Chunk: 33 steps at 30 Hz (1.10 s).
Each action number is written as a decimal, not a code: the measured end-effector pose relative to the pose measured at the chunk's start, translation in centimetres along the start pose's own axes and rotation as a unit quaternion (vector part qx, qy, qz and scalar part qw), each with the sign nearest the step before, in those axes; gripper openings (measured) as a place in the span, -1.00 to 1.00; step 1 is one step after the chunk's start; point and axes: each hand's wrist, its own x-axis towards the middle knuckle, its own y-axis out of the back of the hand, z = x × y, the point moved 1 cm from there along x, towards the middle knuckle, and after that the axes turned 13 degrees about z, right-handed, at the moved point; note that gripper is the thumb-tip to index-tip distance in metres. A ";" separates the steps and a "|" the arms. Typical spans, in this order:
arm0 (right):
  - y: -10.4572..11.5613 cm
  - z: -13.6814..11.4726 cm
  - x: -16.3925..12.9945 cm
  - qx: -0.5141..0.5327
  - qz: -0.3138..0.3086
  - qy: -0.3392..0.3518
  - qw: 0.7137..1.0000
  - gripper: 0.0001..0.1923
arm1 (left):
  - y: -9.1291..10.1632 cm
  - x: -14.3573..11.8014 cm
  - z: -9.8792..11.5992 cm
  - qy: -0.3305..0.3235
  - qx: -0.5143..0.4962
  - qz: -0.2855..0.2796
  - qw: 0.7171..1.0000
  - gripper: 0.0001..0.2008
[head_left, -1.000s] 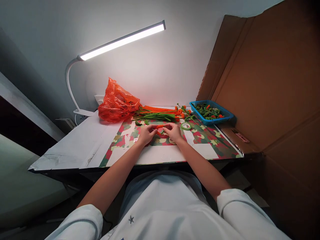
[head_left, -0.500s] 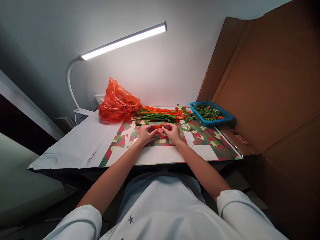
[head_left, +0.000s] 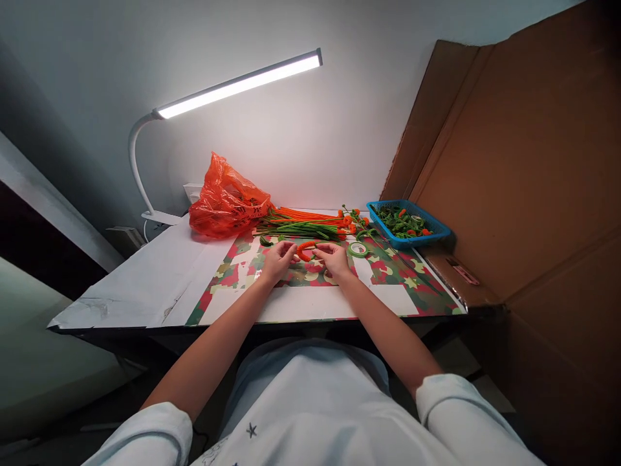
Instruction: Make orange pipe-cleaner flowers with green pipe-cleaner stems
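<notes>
An orange fuzzy pipe cleaner (head_left: 305, 251), bent into a C-shaped curve, is between my two hands just above the table. My right hand (head_left: 334, 259) pinches it at the right side, where a bit of green shows by the fingertips. With fingers closed in a pinch, my left hand (head_left: 279, 260) meets its left edge; the exact contact is too small to make out. Behind the hands lie bundles of green pipe cleaners (head_left: 310, 229) and orange pipe cleaners (head_left: 310, 215). A roll of green tape (head_left: 358, 249) lies right of my right hand.
An orange plastic bag (head_left: 226, 204) sits at the back left, below a lit lamp (head_left: 242, 84). Finished-looking orange flowers (head_left: 361, 221) on green stems lie near a blue basket (head_left: 444, 234) of green and orange pieces. Cardboard (head_left: 524, 155) walls the right side.
The orange pipe cleaner now shows as an open curve, where before it was mostly covered by the fingers. My hands have moved slightly apart, and the view has shifted a little.
</notes>
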 end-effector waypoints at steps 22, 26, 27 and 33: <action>0.3 -1.2 0.3 0.163 0.061 -0.173 0.970 -0.78 | 0.4 0.1 0.9 0.011 0.059 -0.023 0.998 -0.75; 0.7 -1.8 0.6 0.196 0.098 -0.161 0.962 -0.80 | 0.7 0.7 0.3 0.052 0.015 0.018 0.998 -0.71; 0.8 -1.9 0.6 0.203 0.105 -0.159 0.961 -0.80 | 0.7 0.9 0.1 0.063 0.003 0.025 0.998 -0.70; 1.0 -2.3 0.7 0.226 0.133 -0.138 0.955 -0.79 | 0.6 1.4 -0.4 0.120 -0.061 0.055 0.989 -0.68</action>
